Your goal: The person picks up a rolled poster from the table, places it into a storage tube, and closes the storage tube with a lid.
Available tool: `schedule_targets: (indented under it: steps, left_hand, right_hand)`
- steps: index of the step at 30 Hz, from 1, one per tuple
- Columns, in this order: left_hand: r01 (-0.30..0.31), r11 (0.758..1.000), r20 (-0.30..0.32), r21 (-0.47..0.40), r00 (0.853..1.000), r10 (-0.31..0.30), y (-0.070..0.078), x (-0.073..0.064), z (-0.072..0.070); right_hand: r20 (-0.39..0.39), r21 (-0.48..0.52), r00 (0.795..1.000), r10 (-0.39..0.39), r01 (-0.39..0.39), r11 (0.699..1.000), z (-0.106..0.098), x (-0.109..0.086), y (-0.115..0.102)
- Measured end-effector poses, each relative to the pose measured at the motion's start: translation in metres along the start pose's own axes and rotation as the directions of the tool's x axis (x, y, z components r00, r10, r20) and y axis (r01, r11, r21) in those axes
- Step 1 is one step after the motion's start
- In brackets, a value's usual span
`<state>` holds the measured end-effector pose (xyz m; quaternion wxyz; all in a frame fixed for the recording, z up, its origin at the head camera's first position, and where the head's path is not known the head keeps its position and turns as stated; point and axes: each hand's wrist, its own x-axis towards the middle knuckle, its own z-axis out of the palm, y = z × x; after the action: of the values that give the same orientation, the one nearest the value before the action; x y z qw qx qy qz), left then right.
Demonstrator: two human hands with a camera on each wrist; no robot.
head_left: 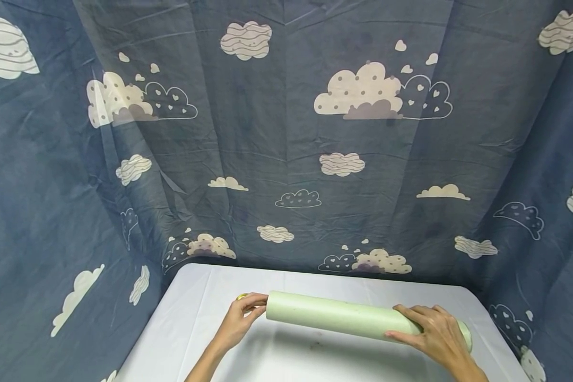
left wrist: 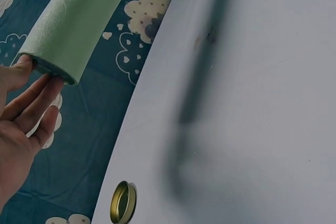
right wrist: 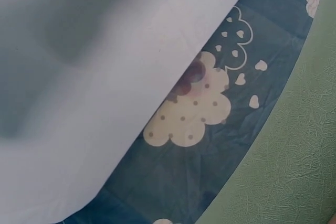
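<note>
A long pale green tube [head_left: 334, 315] is held above the white table, slightly tilted, its left end a little higher in the head view. My right hand [head_left: 432, 331] grips it near the right end, fingers over the top and thumb on the near side. At the left end, my left hand [head_left: 239, 318] reaches to the tube's mouth. Thumb and fingertips are right at the rim there in the left wrist view, and the tube's inside is mostly hidden. Behind the left hand a small gold round lid [left wrist: 123, 203] lies on the table.
A white cloth covers the table [head_left: 210, 307], with small dark specks on it below the tube. Dark blue curtains [head_left: 286, 132] with a cloud print hang behind and at both sides. In the right wrist view the tube's textured surface fills the right edge.
</note>
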<state>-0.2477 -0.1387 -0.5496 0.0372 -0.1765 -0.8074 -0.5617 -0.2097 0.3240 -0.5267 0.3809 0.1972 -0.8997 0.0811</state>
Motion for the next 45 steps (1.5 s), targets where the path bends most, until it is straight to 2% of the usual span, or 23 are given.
schedule_targets:
  steps: [7,11,13,14,18,20,25,32,35,39,45]
  left_hand:
    - [0.084,0.996,-0.038,0.024,0.996,-0.083,-0.005,-0.007,-0.014]
    - [0.104,0.979,-0.118,0.177,0.989,-0.084,-0.017,-0.010,-0.024]
    - [0.106,0.951,-0.157,0.290,0.986,-0.062,-0.027,-0.010,-0.026]
    - [0.115,0.930,-0.171,0.350,0.984,-0.057,-0.033,-0.010,-0.026]
    - [0.144,0.853,-0.177,0.501,0.982,-0.062,-0.057,-0.005,-0.022]
    - [0.149,0.824,-0.169,0.546,0.983,-0.066,-0.068,-0.003,-0.017]
    - [0.109,0.766,-0.138,0.633,0.990,-0.026,-0.084,0.001,-0.007]
    - [0.008,0.663,-0.086,0.749,0.993,0.086,-0.101,0.014,-0.001]
    - [-0.017,0.636,-0.065,0.771,0.992,0.104,-0.103,0.017,0.001]
    - [-0.027,0.619,-0.037,0.785,0.995,0.091,-0.103,0.018,0.003]
    - [-0.025,0.584,-0.038,0.811,0.995,0.095,-0.104,0.019,0.005]
  right_hand:
    - [0.002,0.007,1.000,0.003,-0.003,1.000,-0.001,-0.003,0.003]
    - [-0.009,0.009,1.000,0.003,-0.003,1.000,-0.002,-0.006,0.005]
    - [-0.010,0.007,1.000,0.007,-0.007,1.000,-0.003,-0.007,0.007]
    - [-0.009,0.006,1.000,0.010,-0.009,1.000,-0.003,-0.008,0.007]
    - [0.001,0.001,1.000,0.026,-0.026,1.000,-0.003,-0.013,0.010]
    - [0.006,0.000,0.999,0.033,-0.033,0.999,-0.002,-0.016,0.011]
    - [0.009,-0.005,0.999,0.038,-0.038,0.999,0.000,-0.021,0.011]
    - [0.034,-0.020,0.997,0.071,-0.071,0.997,-0.001,-0.023,0.011]
    - [0.026,-0.009,0.998,0.064,-0.064,0.998,0.000,-0.024,0.010]
    - [0.025,-0.001,0.998,0.056,-0.056,0.998,0.001,-0.025,0.008]
    - [0.032,-0.002,0.997,0.069,-0.069,0.998,0.003,-0.028,0.007]
